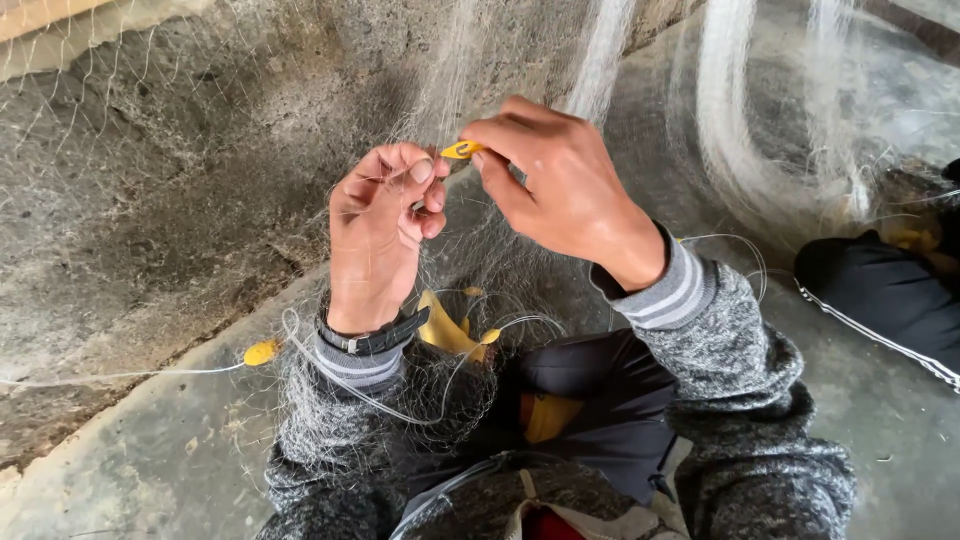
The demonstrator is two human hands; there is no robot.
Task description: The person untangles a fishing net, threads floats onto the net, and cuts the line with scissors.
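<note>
A: Right hand (560, 185): thumb and forefinger pinched on a small yellow needle (461, 150). Its long axis runs roughly level, tip pointing toward the left hand.

B: Left hand (385, 225)?

A: Fingers curled in, thumb pressed to forefinger, apparently gripping strands of the net (470, 260); what sits inside the curl I cannot tell. Its fingertips are just beside the needle's free end, nearly touching. The right hand holds the needle; the left is the nearer one to its tip.

B: Outward from the hands?

A: Net hangs from above both hands and drapes down over the left sleeve and lap. Below the left wrist, a yellow float (262, 352) on a white line (120, 376). Below the hands, more yellow pieces (445, 330) in the mesh. Far to the right, another person's dark leg (885, 295) on the concrete floor (130, 470).

B: Obstructions?

A: Only loose mesh between the two hands.
</note>
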